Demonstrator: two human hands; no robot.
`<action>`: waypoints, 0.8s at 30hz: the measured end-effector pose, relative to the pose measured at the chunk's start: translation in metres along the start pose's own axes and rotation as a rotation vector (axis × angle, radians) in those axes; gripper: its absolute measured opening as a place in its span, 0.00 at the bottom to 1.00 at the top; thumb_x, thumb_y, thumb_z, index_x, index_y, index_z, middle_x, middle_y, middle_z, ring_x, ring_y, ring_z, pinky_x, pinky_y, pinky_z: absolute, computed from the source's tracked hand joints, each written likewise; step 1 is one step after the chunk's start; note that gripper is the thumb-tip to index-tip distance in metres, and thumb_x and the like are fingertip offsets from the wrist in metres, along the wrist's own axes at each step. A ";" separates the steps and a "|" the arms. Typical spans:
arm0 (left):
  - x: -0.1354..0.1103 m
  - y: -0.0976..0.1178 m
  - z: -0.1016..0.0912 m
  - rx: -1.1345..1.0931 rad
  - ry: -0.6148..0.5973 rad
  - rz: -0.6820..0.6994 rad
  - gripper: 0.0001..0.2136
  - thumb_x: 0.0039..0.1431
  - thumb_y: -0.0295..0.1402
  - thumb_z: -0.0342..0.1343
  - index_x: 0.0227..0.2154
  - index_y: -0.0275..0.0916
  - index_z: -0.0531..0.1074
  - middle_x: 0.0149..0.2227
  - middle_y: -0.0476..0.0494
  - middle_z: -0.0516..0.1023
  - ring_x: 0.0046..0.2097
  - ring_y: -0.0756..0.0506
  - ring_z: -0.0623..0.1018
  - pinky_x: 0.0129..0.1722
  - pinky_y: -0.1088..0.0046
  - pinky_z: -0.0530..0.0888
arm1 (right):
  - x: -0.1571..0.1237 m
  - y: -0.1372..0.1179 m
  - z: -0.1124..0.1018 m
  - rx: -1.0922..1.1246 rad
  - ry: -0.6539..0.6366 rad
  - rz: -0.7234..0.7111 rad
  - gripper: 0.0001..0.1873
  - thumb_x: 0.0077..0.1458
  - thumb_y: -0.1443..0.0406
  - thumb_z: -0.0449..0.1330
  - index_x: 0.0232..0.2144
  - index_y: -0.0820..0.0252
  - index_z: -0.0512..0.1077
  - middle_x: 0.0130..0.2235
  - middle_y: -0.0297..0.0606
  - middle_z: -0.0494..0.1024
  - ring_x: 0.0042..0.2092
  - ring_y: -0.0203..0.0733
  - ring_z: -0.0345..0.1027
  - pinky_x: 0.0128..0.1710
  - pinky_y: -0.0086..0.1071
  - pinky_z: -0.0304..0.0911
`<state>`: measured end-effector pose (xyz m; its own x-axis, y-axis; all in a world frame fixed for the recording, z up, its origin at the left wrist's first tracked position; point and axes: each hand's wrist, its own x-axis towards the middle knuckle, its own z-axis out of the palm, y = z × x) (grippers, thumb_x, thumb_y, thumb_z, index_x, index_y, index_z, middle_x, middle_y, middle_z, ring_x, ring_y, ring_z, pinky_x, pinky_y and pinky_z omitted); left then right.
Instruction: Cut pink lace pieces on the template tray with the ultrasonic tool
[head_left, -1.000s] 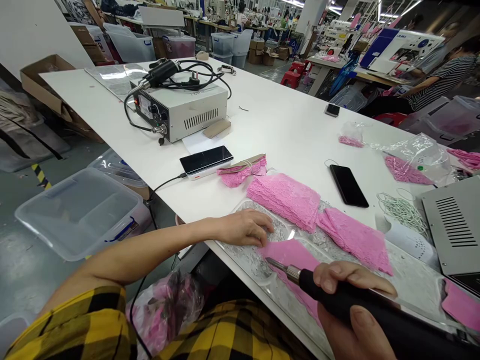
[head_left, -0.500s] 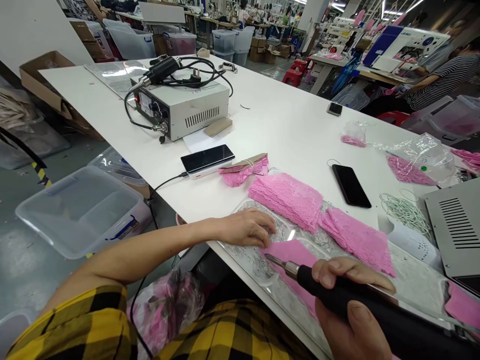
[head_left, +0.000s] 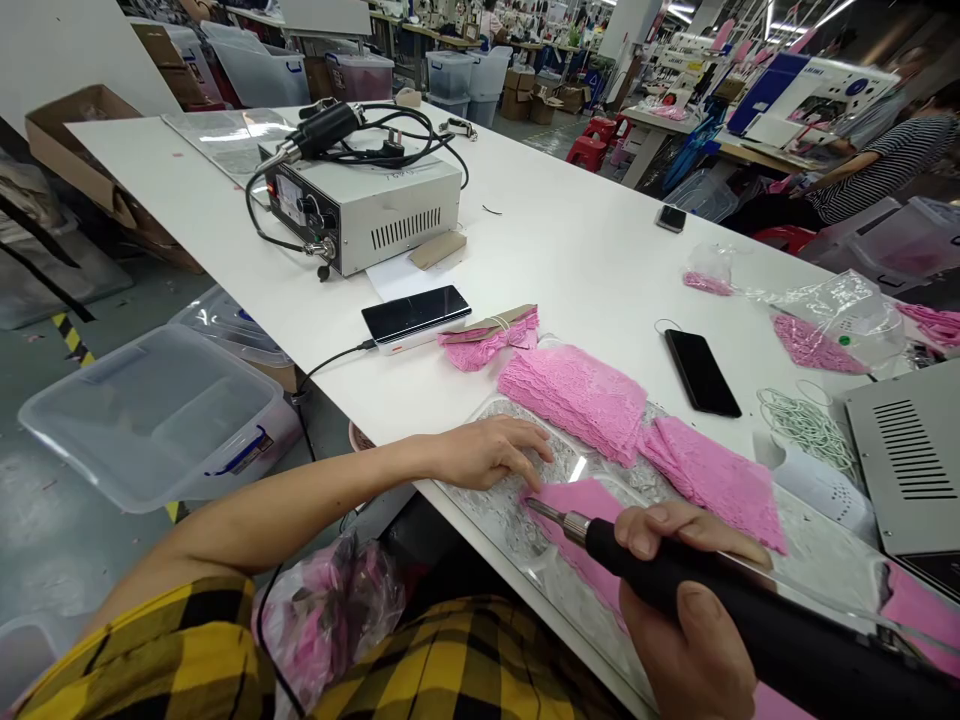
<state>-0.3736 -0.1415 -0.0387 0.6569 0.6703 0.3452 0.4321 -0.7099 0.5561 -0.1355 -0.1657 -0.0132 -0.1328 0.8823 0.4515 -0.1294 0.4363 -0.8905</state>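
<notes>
My right hand (head_left: 686, 590) is wrapped round a black handheld ultrasonic cutter (head_left: 720, 620) with a knurled metal collar. Its narrow metal tip lies at the left end of a flat pink fabric piece (head_left: 581, 505). Beside that tip, my left hand (head_left: 499, 452) rests with fingers apart and its index fingertip at the fabric's edge. Under both is a clear, scuffed sheet (head_left: 487, 515) on the white table. Just beyond lie a stack of pink lace pieces (head_left: 574, 395) and a fanned pink lace pile (head_left: 720, 480).
A bundle of tied pink lace (head_left: 491, 340) lies near a phone (head_left: 416, 312) on a charging cable. Further back stands a grey generator box (head_left: 397, 210). Another phone (head_left: 703, 372), green elastic cord (head_left: 806, 430) and a second grey box (head_left: 911, 460) are to the right.
My right hand and the cutter have shifted slightly left, bringing the tip closer to the fabric's left edge. My left fingers have straightened a little, with the hand in nearly the same place.
</notes>
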 end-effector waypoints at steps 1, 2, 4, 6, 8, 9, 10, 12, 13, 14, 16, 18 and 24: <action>0.000 0.000 0.000 0.003 -0.006 -0.002 0.22 0.52 0.12 0.46 0.37 0.40 0.80 0.51 0.42 0.76 0.59 0.42 0.69 0.58 0.64 0.68 | 0.000 0.001 0.000 0.003 0.007 -0.007 0.12 0.53 0.56 0.57 0.36 0.55 0.64 0.35 0.37 0.66 0.31 0.39 0.62 0.33 0.42 0.64; -0.001 0.000 0.000 0.007 -0.010 0.000 0.23 0.50 0.12 0.46 0.36 0.40 0.80 0.51 0.42 0.76 0.59 0.42 0.69 0.58 0.64 0.67 | 0.000 0.002 0.000 0.011 0.016 -0.021 0.12 0.53 0.57 0.58 0.36 0.55 0.64 0.35 0.37 0.66 0.31 0.39 0.61 0.33 0.42 0.64; -0.001 -0.001 0.000 0.011 -0.008 0.010 0.23 0.49 0.11 0.46 0.35 0.39 0.81 0.51 0.42 0.76 0.60 0.41 0.69 0.59 0.63 0.67 | 0.001 0.003 0.002 0.023 0.026 -0.041 0.12 0.52 0.57 0.58 0.36 0.55 0.65 0.34 0.37 0.66 0.31 0.38 0.61 0.33 0.41 0.64; 0.000 -0.002 0.000 0.015 -0.012 0.012 0.23 0.48 0.11 0.46 0.34 0.38 0.81 0.51 0.41 0.76 0.60 0.41 0.69 0.59 0.63 0.67 | 0.002 0.003 0.003 0.028 0.024 -0.048 0.12 0.52 0.57 0.58 0.36 0.55 0.65 0.34 0.36 0.66 0.30 0.38 0.61 0.32 0.41 0.64; 0.000 -0.002 0.000 0.020 -0.027 0.000 0.23 0.47 0.11 0.45 0.33 0.40 0.81 0.52 0.43 0.76 0.60 0.41 0.68 0.59 0.63 0.67 | 0.003 0.004 0.004 0.032 0.024 -0.052 0.11 0.51 0.57 0.59 0.36 0.56 0.65 0.34 0.36 0.66 0.30 0.37 0.61 0.32 0.40 0.64; 0.001 -0.002 0.000 0.021 -0.036 -0.009 0.23 0.47 0.11 0.45 0.33 0.40 0.81 0.52 0.43 0.76 0.60 0.41 0.68 0.59 0.63 0.67 | 0.004 0.004 0.004 0.034 0.026 -0.054 0.11 0.51 0.57 0.59 0.36 0.56 0.65 0.34 0.36 0.66 0.30 0.37 0.60 0.32 0.40 0.64; 0.001 -0.001 0.000 0.021 -0.040 -0.015 0.24 0.46 0.11 0.45 0.33 0.41 0.81 0.52 0.44 0.76 0.61 0.42 0.68 0.59 0.63 0.67 | 0.004 0.005 0.004 0.038 0.027 -0.056 0.11 0.51 0.57 0.59 0.36 0.56 0.66 0.34 0.36 0.66 0.30 0.37 0.60 0.32 0.40 0.64; 0.001 -0.001 -0.001 0.020 -0.038 -0.015 0.24 0.45 0.11 0.45 0.33 0.41 0.81 0.52 0.44 0.76 0.61 0.42 0.68 0.60 0.63 0.67 | 0.004 0.004 0.004 0.049 0.029 -0.058 0.11 0.51 0.58 0.59 0.36 0.56 0.66 0.35 0.36 0.67 0.29 0.36 0.60 0.32 0.39 0.63; 0.000 -0.001 -0.001 0.021 -0.033 -0.014 0.24 0.45 0.11 0.45 0.32 0.40 0.81 0.52 0.44 0.76 0.61 0.42 0.68 0.60 0.63 0.67 | 0.004 0.004 0.005 0.054 0.027 -0.058 0.11 0.51 0.58 0.59 0.36 0.56 0.66 0.34 0.36 0.67 0.29 0.36 0.60 0.32 0.39 0.63; 0.000 -0.001 -0.001 0.024 -0.028 -0.012 0.24 0.45 0.10 0.45 0.32 0.40 0.81 0.52 0.44 0.76 0.61 0.42 0.68 0.60 0.63 0.67 | 0.004 0.002 0.006 0.061 0.022 -0.054 0.11 0.51 0.58 0.59 0.35 0.56 0.66 0.34 0.36 0.67 0.29 0.36 0.60 0.32 0.39 0.63; -0.001 -0.002 0.000 0.036 -0.021 -0.011 0.24 0.45 0.11 0.45 0.32 0.40 0.81 0.53 0.44 0.75 0.61 0.42 0.68 0.60 0.63 0.67 | 0.004 -0.003 0.007 0.089 0.018 -0.038 0.10 0.51 0.59 0.59 0.35 0.56 0.67 0.34 0.35 0.67 0.29 0.36 0.61 0.32 0.39 0.63; -0.002 -0.002 0.000 0.061 -0.025 -0.004 0.24 0.46 0.11 0.46 0.34 0.40 0.81 0.54 0.44 0.74 0.61 0.41 0.67 0.60 0.63 0.67 | 0.005 -0.009 0.006 0.125 0.028 -0.003 0.08 0.51 0.60 0.59 0.34 0.56 0.67 0.34 0.35 0.68 0.30 0.36 0.61 0.32 0.39 0.64; -0.007 0.006 -0.003 0.133 -0.035 0.061 0.22 0.50 0.13 0.47 0.39 0.41 0.79 0.57 0.42 0.72 0.63 0.39 0.64 0.61 0.58 0.65 | 0.007 -0.022 -0.022 0.129 0.151 -0.035 0.09 0.47 0.63 0.59 0.33 0.59 0.70 0.31 0.35 0.70 0.27 0.34 0.61 0.30 0.36 0.62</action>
<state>-0.3773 -0.1495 -0.0356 0.7043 0.6190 0.3476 0.4677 -0.7729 0.4287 -0.1122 -0.1651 0.0080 0.0215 0.8875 0.4603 -0.2571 0.4498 -0.8553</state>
